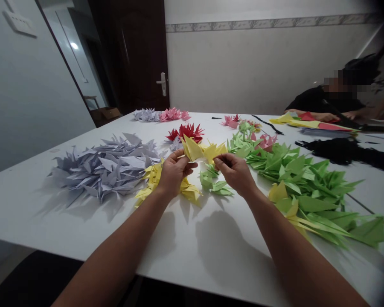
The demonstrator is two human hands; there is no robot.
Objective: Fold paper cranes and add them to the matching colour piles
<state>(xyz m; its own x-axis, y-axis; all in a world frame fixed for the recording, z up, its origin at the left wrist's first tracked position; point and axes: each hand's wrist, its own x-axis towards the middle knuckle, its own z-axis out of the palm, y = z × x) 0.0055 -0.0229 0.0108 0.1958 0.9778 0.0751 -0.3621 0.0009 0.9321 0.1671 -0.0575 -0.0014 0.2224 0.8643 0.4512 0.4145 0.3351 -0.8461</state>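
Note:
My left hand (176,170) is closed on a yellow folded paper crane (192,149), its fingers curled under the paper. Across from it, my right hand (233,168) is pinched at the edge of another yellow paper crane (215,150); whether a thread joins the two cannot be seen. Both hands hover over the table. More yellow cranes (190,191) lie below and beside my left wrist. A few green cranes (220,187) rest between the hands. To the left spreads a heap of pale lilac cranes (105,168), and right of my right hand a heap of green cranes (301,175).
Red cranes (187,133) and pink cranes (171,114) sit farther back on the white table (92,230). Black tassels or cords (342,151) lie at the right. A person in dark clothing (310,100) sits behind coloured paper sheets (316,123). Yellow cranes (278,194) edge the green heap.

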